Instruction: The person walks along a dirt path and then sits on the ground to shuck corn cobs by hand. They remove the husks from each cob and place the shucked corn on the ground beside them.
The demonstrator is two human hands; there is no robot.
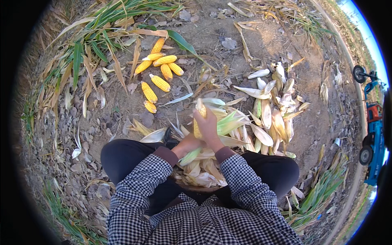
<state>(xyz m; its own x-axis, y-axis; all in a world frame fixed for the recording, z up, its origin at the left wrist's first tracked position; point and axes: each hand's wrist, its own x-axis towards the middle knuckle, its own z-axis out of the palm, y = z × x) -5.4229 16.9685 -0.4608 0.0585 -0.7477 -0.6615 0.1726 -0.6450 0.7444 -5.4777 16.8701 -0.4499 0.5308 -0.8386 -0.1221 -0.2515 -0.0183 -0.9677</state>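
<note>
My right hand (208, 124) is wrapped around a bare yellow corn cob (200, 108), held upright in front of me with its tip up. At the cob's lower end my left hand (190, 144) grips its base, with pale green husk (190, 156) hanging below the fingers. Loose dry and green husks (229, 124) lie right beside and beneath my hands. Ahead to the left, several husked yellow cobs (160, 83) rest in a loose group on the soil. To the right lies a heap of corn ears in pale dry husks (265, 113).
Cut green corn stalks and leaves (101, 30) lie at the upper left, with another leafy bundle (321, 191) at the lower right. My bent legs (125, 156) frame the husks between them. A blue three-wheeled vehicle (375, 134) stands by the dirt track at the far right.
</note>
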